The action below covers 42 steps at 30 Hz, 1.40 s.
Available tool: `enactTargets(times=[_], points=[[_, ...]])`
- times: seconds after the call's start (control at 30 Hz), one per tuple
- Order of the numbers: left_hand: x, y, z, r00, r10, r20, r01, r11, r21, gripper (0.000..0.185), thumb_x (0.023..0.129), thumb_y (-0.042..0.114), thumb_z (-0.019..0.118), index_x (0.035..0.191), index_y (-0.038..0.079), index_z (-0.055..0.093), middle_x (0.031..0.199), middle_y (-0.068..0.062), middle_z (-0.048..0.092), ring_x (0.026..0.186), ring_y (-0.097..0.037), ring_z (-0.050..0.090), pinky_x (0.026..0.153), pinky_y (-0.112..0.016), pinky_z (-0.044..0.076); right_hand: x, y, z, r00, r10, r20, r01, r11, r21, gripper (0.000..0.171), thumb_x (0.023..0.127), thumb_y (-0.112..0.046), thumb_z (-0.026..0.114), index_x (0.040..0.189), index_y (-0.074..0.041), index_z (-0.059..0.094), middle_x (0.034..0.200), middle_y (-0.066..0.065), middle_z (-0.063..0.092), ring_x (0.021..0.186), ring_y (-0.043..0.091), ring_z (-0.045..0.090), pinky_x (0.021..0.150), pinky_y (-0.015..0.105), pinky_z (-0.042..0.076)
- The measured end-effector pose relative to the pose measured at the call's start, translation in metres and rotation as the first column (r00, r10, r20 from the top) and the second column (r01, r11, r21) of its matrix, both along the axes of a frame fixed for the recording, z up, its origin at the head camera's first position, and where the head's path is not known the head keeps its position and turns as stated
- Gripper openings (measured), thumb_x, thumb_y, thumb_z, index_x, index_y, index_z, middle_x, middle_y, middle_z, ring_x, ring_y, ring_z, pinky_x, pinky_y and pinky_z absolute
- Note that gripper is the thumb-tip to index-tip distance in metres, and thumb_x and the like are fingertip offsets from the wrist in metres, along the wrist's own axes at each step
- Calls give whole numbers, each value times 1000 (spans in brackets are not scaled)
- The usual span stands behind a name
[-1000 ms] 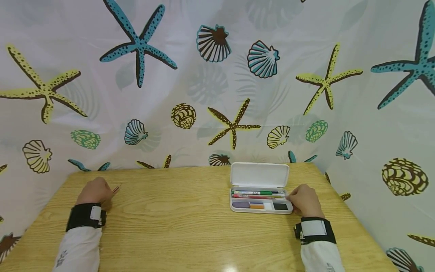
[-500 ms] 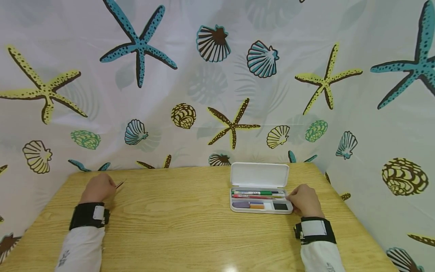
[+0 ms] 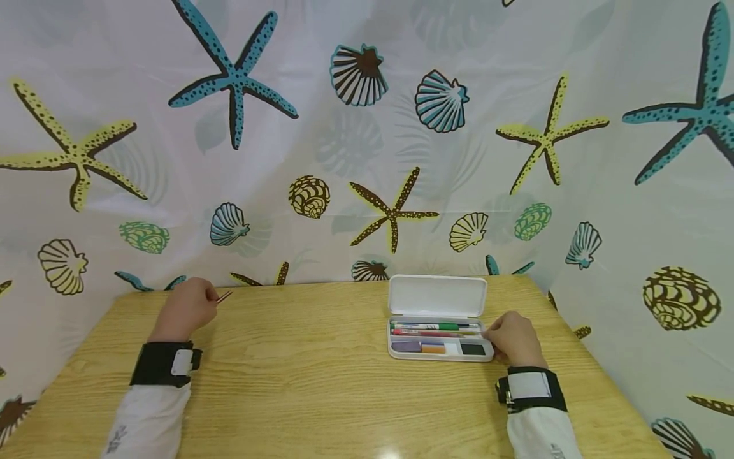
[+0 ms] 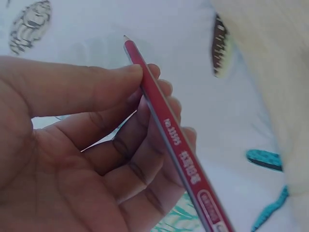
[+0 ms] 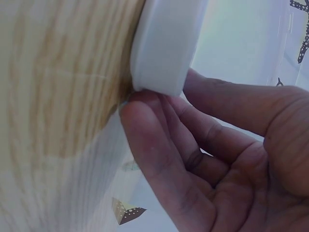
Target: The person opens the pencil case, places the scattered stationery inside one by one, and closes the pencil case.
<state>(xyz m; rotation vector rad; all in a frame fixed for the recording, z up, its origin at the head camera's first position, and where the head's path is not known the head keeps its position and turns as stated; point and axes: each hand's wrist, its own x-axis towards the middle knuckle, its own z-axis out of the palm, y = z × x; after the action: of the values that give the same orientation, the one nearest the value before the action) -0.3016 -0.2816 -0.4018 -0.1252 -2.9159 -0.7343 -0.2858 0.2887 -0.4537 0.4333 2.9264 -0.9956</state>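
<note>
Pinching a slim red pencil [image 4: 169, 133] over the table's far-left, tip aimed far-right, the left hand [image 3: 186, 309] curls round it while right hand [image 3: 513, 338] fingers steady the smooth white plastic case [image 3: 438, 319].

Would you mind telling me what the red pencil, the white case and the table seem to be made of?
The red pencil looks like wood under glossy red lacquer with printed lettering. The open white rectangular case appears to be smooth moulded plastic with rounded corners. The table shows light wood grain with a sheen, wood or laminate.
</note>
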Motion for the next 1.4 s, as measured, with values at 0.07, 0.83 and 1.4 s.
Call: enactTargets(times=[0.07, 0.83, 1.4], points=[[4, 13, 6, 999, -23, -27, 23, 1000, 15, 12, 87, -7, 58, 91, -9, 69, 89, -24, 68, 70, -30, 58, 60, -41, 48, 0, 1, 0, 1000, 2, -1, -2, 1000, 4, 25, 96, -10, 70, 103, 14, 72, 79, 16, 65, 65, 24, 63, 54, 29, 51], [11, 170, 64, 890, -371, -266, 340, 928, -156, 15, 92, -9, 63, 90, 1, 73, 87, -8, 66, 80, -24, 62, 73, -38, 55, -1, 2, 0, 1000, 5, 7, -5, 1000, -1, 24, 96, -10, 69, 102, 13, 71, 78, 14, 65, 64, 23, 63, 54, 30, 52], [-5, 284, 65, 780, -578, -241, 534, 815, -227, 11, 97, -3, 65, 94, 2, 74, 90, -7, 66, 86, -20, 64, 78, -31, 54, -1, 4, -3, 1000, 15, 2, -15, 1000, -20, 23, 95, -10, 69, 101, 12, 73, 75, 11, 65, 61, 22, 62, 52, 29, 51]])
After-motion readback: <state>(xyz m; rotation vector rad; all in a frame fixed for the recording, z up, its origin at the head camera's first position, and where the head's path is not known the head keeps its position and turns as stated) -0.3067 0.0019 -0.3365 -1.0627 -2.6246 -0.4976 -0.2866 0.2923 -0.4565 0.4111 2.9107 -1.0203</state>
